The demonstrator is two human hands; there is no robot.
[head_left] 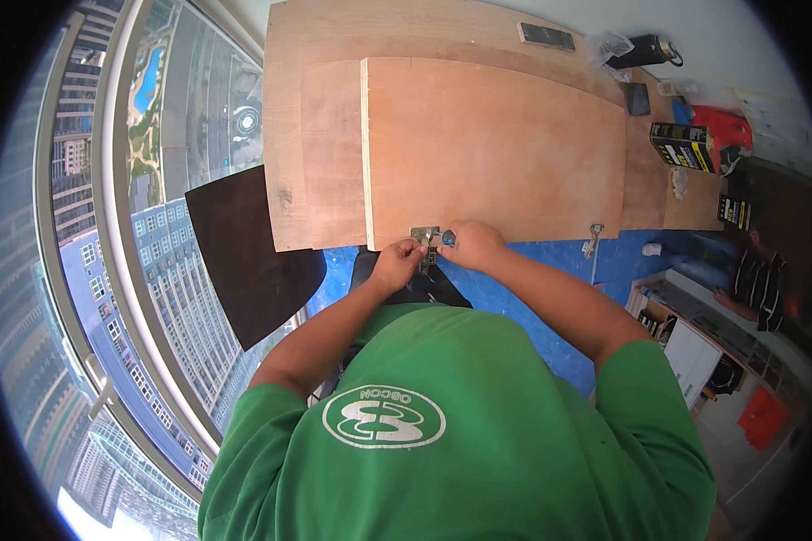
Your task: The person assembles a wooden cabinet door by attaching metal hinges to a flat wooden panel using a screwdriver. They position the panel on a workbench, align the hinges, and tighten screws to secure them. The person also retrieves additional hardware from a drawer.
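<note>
A reddish-brown wooden panel (496,144) lies flat before me, with a metal cabinet hinge (424,233) at its near edge, toward the left. My left hand (401,261) has its thumb and fingertips pinched together right at that hinge; whatever is between them is too small to make out. In my right hand (475,245) is a short tool with a dark blue handle (448,238), held close to the hinge. The tool's tip and kind are hard to see. Farther right along the same edge sits a second metal hinge (593,238).
A larger plywood board (325,126) lies beneath the panel. Toward the right are a black bottle (639,51), a black-and-yellow box (684,146) and a red bag (724,128). A dark brown sheet (248,257) stands at left by the window. Blue covering (550,298) spreads below; another person (758,284) is at far right.
</note>
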